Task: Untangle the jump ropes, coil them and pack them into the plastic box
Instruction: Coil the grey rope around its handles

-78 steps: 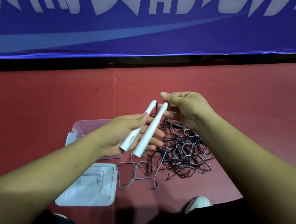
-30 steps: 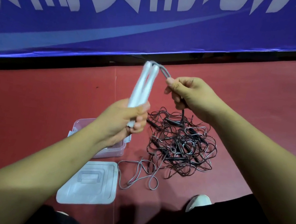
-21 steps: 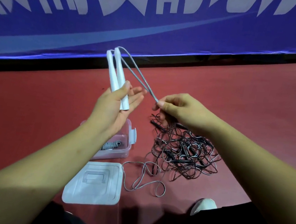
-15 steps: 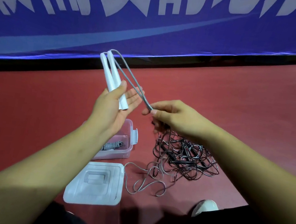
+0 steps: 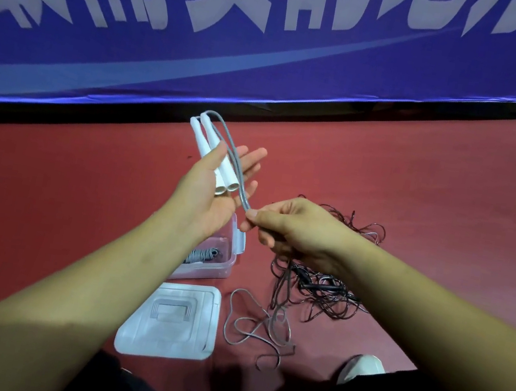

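- Left hand [image 5: 213,188] is palm up with the fingers stretched out straight. The thumb lies over two white handles [image 5: 213,158], pinning them side by side on the palm, tips poking up past the fingers.
- Right hand [image 5: 295,231] is just beside it, thumb and forefinger pinching the grey rope [image 5: 237,166], which comes off the handle tops and runs down across the left palm.
- More grey cord lies in loose loops [image 5: 259,327] on the red floor [image 5: 436,190].
- The clear box [image 5: 221,267] sits open on the floor under the left wrist, with a coiled rope [image 5: 203,254] inside.
- The lid [image 5: 172,320] lies flat just in front of the box, on the person's side.
- The messy tangle of black ropes [image 5: 320,286] sits right of the box, partly hidden by the right hand.
- A blue banner [image 5: 271,62] runs along the back, and a white shoe [image 5: 361,367] peeks in down low.
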A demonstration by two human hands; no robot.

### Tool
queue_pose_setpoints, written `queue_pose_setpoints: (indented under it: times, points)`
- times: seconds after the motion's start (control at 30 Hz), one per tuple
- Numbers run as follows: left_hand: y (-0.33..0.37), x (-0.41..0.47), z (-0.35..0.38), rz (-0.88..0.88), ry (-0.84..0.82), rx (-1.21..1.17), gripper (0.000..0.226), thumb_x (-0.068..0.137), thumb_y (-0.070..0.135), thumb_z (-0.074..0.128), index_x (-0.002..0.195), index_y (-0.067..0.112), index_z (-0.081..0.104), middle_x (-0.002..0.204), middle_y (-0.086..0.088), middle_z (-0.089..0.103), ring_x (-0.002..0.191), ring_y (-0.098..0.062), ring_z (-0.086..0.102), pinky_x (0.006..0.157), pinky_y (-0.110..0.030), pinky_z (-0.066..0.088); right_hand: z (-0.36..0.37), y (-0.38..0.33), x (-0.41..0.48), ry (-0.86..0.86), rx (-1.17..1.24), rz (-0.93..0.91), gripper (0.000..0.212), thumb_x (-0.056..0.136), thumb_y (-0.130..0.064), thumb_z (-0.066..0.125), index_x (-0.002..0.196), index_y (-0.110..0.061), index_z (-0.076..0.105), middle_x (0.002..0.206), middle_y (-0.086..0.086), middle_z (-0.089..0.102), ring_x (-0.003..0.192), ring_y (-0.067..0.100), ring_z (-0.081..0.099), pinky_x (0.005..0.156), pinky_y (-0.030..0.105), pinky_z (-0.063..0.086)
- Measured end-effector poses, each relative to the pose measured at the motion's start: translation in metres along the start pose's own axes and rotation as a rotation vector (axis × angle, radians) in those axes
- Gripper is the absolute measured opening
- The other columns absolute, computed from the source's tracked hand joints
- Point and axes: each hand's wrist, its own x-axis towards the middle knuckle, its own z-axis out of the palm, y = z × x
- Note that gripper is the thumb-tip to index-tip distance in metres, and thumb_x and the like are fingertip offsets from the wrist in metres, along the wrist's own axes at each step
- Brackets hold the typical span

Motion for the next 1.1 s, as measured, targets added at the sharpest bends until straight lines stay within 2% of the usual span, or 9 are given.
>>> queue_pose_setpoints:
  times: [0.2,0.3,0.33,0.4,0.53,0.67,0.87,0.97,1.1]
  points:
    - [0.001,-0.007,0.001,-0.049,-0.103,0.031,0.043,0.103,0.048,0.038,0.133,0.021,0.055,0.116,-0.009,0.072,0.102,-0.025,0.066,0.096,-0.042,0.05,0.013,-0.002,-0.001,-0.069,-0.025,0.035,0.029,0.098,-0.024,0.057,0.1,0.003,0.07,0.051,0.002,0.042,0.037,0.01,0.024,0.04,0.019,0.02]
    - [0.005,-0.006,0.004,0.015,-0.076,-0.027,0.031,0.103,0.042,0.042,0.112,0.017,0.058,0.074,-0.004,0.068,0.066,-0.018,0.068,0.061,-0.028,0.057,0.014,-0.005,-0.004,-0.058,-0.061,-0.009,0.031,0.1,-0.024,0.055,0.101,0.003,0.069,0.052,0.002,0.044,0.041,0.012,0.037,0.039,0.019,0.027]
    - [0.008,-0.003,0.003,0.06,-0.047,-0.016,0.026,0.103,0.039,0.045,0.104,0.017,0.057,0.061,0.0,0.055,0.051,-0.012,0.057,0.048,-0.021,0.049,0.014,-0.005,-0.006,-0.053,-0.109,-0.02,0.028,0.1,-0.024,0.054,0.101,0.0,0.068,0.053,0.002,0.047,0.045,0.014,0.046,0.041,0.017,0.031]
    - [0.019,0.004,-0.002,0.137,-0.019,0.015,0.017,0.103,0.031,0.048,0.095,0.017,0.053,0.054,0.005,0.037,0.042,-0.006,0.035,0.04,-0.017,0.03,0.015,-0.005,-0.01,-0.075,-0.206,-0.044,0.018,0.1,-0.022,0.056,0.105,-0.006,0.064,0.058,0.004,0.052,0.06,0.021,0.062,0.05,0.018,0.04]
    - [0.036,0.021,-0.026,0.277,0.09,0.211,0.019,0.1,0.008,0.051,0.086,0.019,0.045,0.051,0.005,0.036,0.038,-0.005,0.027,0.039,-0.014,0.023,0.019,-0.004,-0.018,-0.119,-0.208,0.002,0.019,0.1,-0.014,0.055,0.11,0.002,0.055,0.06,0.004,0.049,0.049,0.017,0.051,0.047,0.023,0.043]
    - [0.044,0.027,-0.041,0.402,0.17,0.515,0.023,0.095,-0.002,0.05,0.084,0.017,0.043,0.051,0.003,0.036,0.039,-0.009,0.028,0.042,-0.017,0.024,0.007,-0.02,-0.027,-0.132,-0.315,-0.091,0.014,0.098,-0.015,0.059,0.099,-0.002,0.062,0.055,-0.003,0.045,0.044,0.012,0.041,0.044,0.022,0.038]
    - [0.032,0.021,-0.046,0.29,0.101,0.81,0.016,0.095,0.001,0.054,0.088,0.015,0.051,0.053,-0.002,0.041,0.039,-0.014,0.05,0.043,-0.022,0.046,-0.013,-0.04,-0.044,-0.021,-0.358,-0.272,0.018,0.097,-0.016,0.06,0.094,-0.003,0.071,0.053,0.004,0.035,0.044,0.014,0.03,0.043,0.02,0.025]
    - [0.023,0.013,-0.04,0.222,0.038,0.855,0.009,0.095,0.004,0.056,0.094,0.013,0.053,0.052,-0.001,0.042,0.037,-0.015,0.045,0.039,-0.02,0.039,-0.028,-0.049,-0.046,0.162,-0.38,-0.314,0.018,0.096,-0.018,0.061,0.087,-0.006,0.072,0.054,0.009,0.034,0.049,0.018,0.024,0.047,0.026,0.018]
    - [0.017,0.009,-0.036,0.12,-0.103,0.875,0.006,0.093,0.003,0.057,0.093,0.008,0.055,0.059,-0.004,0.038,0.041,-0.013,0.032,0.04,-0.019,0.029,-0.049,-0.056,-0.046,0.327,-0.402,-0.337,0.018,0.093,-0.018,0.065,0.084,-0.005,0.073,0.056,0.01,0.038,0.05,0.017,0.03,0.048,0.027,0.022]
